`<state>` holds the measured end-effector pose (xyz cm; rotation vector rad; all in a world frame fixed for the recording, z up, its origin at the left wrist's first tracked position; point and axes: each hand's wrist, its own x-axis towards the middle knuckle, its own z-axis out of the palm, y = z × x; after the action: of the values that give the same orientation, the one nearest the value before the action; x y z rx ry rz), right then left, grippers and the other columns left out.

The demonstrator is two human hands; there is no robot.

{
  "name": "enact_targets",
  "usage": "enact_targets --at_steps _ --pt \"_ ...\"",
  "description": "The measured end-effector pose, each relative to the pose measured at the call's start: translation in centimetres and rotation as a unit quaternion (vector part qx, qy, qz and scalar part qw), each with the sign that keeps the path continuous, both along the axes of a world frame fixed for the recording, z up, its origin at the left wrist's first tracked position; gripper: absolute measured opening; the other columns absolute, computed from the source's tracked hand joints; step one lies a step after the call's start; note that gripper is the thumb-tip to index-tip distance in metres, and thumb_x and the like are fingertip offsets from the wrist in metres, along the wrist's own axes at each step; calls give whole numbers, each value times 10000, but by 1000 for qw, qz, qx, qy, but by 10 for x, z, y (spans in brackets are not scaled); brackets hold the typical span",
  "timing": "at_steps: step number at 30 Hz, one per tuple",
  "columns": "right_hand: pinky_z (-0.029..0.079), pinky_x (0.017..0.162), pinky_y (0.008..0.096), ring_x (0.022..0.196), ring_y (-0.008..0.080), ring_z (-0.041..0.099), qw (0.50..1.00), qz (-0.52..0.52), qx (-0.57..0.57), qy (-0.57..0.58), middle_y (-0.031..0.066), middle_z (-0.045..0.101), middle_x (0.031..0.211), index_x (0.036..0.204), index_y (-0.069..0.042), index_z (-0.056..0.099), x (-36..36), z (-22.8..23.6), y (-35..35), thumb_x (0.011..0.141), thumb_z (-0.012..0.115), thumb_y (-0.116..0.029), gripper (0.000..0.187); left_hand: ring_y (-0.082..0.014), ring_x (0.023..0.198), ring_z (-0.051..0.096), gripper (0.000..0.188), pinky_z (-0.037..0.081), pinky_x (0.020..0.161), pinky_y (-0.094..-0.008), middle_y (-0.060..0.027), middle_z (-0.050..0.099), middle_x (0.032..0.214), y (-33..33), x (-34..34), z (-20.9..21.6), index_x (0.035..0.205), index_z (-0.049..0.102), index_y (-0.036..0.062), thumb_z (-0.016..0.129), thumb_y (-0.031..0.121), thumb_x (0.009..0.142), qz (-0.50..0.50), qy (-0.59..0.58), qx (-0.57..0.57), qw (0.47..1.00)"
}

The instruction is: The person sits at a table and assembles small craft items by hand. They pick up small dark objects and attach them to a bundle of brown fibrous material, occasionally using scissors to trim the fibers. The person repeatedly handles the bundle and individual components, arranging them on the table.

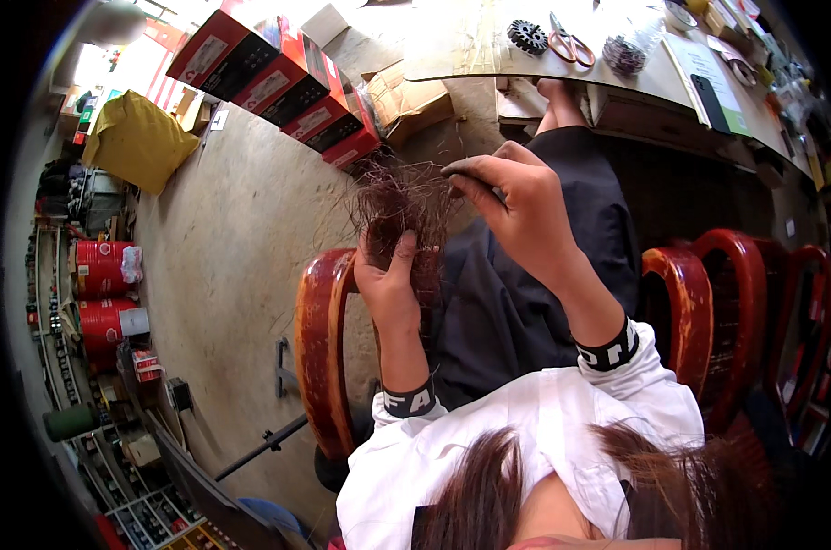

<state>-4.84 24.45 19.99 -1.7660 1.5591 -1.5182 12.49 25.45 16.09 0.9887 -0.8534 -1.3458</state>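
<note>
Upper centre: left hand point(393, 280) clamped round a dark tangle point(385, 197), seemingly steadying it; right hand point(525, 188) beside it, fingertips nearly together, cannot tell whether gripping

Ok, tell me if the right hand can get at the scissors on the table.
Probably, by leaning forward: nothing seems to block the scissors, though the right hand is at the wiry bundle.
</note>
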Motion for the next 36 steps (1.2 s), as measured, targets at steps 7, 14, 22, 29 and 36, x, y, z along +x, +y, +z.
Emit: enact_targets --at_steps 7,14,22,29,36 --pt "472 694 357 772 278 565 997 72 -10 29 80 669 786 862 -44 690 0 -3 -4 763 705 -111 120 -153 947 604 311 490 856 -278 -80 638 1076 -2 5 -7 1157 573 -22 654 -6 857 11 -38 -3 999" --pt "466 702 327 774 258 563 991 120 3 53 106 656 808 897 -12 678 2 6 -13 756 723 -86 166 -151 970 599 324 475 881 -281 -85 639 1091 -6 6 -5 1169 569 -22 662 21 862 -13 -28 -6 1000" --pt "465 721 392 825 363 585 980 172 -19 99 178 609 817 919 14 610 13 15 -37 801 694 -147 216 -207 914 663 293 567 809 -358 -130 639 1085 -8 25 -3 1202 534 -33 565 60 927 -127 149 99 976" --pt "464 731 414 849 379 580 972 181 3 153 193 612 849 948 18 598 17 14 -43 789 701 -168 265 -212 902 674 313 576 814 -370 -135 645 1069 -4 27 -2 1229 508 -26 552 62 932 -157 189 114 963" --pt "462 719 407 834 371 575 969 197 13 150 184 598 831 927 4 606 17 13 -39 783 705 -148 232 -203 892 674 293 574 803 -355 -136 644 1079 -2 26 -3 1211 527 -28 550 65 934 -153 180 111 965"
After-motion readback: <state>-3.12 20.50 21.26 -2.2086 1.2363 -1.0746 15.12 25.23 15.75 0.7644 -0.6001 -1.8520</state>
